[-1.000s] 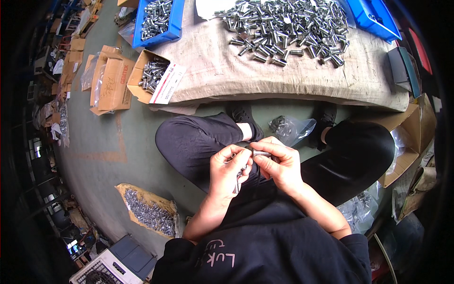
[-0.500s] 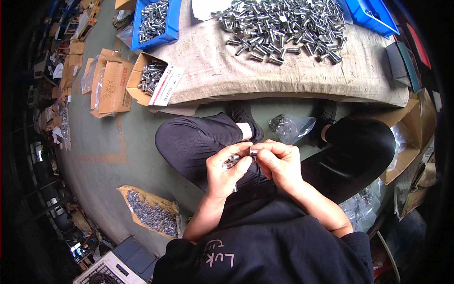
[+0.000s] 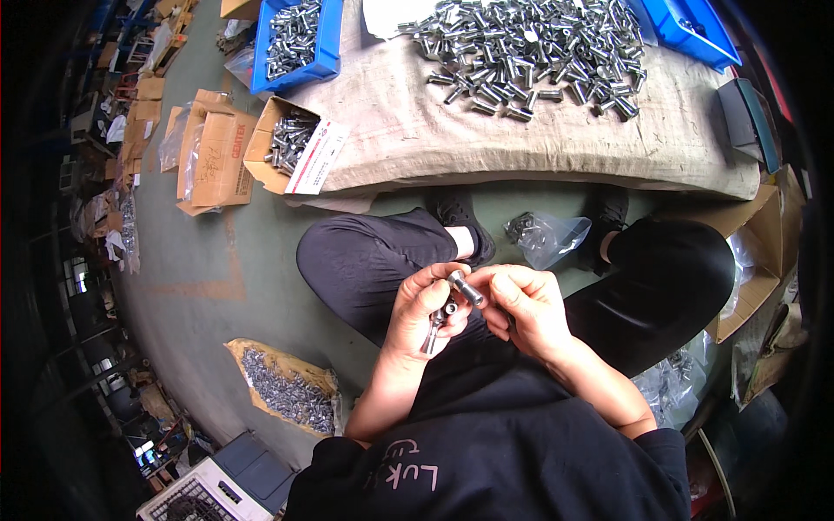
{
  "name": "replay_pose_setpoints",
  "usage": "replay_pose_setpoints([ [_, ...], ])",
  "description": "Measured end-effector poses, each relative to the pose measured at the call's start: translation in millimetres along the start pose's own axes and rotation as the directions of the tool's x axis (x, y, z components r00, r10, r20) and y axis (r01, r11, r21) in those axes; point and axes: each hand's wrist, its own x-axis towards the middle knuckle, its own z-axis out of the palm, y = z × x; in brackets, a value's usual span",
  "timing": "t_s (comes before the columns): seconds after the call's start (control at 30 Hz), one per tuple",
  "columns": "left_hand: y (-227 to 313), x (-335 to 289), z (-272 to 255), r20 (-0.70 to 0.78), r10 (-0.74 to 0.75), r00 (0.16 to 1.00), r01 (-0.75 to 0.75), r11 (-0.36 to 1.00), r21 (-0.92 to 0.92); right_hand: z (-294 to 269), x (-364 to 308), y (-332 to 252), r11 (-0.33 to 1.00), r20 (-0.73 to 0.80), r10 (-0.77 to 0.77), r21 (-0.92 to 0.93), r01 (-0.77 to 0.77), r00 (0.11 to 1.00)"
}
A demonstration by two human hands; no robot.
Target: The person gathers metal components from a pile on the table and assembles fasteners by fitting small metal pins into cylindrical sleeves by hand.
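My left hand [image 3: 410, 319] is closed around several shiny metal bolts. One bolt [image 3: 466, 288] with a wide, flared head sticks out between thumb and forefinger, its shank slanting toward my right hand. Lower in the same palm, another bolt [image 3: 432, 335] points down toward my wrist. My right hand [image 3: 532, 311] is beside the upper bolt's free end, its fingers curled and pressed together. A small dark thing seems to show under those fingers, too hidden to name. A large heap of similar bolts [image 3: 530, 52] lies on the cloth-covered table [image 3: 417, 143] in front of me.
Bolts fill a blue bin [image 3: 332, 56] and an open carton [image 3: 261, 143] at the left. Another blue bin [image 3: 708, 43] stands far right. A clear plastic bag [image 3: 556, 241] lies between my feet. Small metal parts fill a torn sack [image 3: 287, 391] at lower left.
My hands have moved slightly apart. The upper bolt, formerly pinched between both hands, now shows at a slant in my left fingers. The whole view has shifted a little.
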Motion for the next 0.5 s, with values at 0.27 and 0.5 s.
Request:
replay_pose_setpoints([
  [0.27, 1.3, -0.3, -5.4, 0.026, -0.057, 0.998, 0.060, 0.993, -0.106, 4.3, 0.0, -2.3, 0.998, 0.021, -0.024, -0.062, 0.026, 0.999],
  [0.5, 0.4, -1.8, 0.1, -0.037, 0.027, 0.999, -0.027, 1.000, -0.013, 3.9, -0.1, 0.6, 0.987, -0.022, -0.031, -0.161, 0.027, 0.999],
])
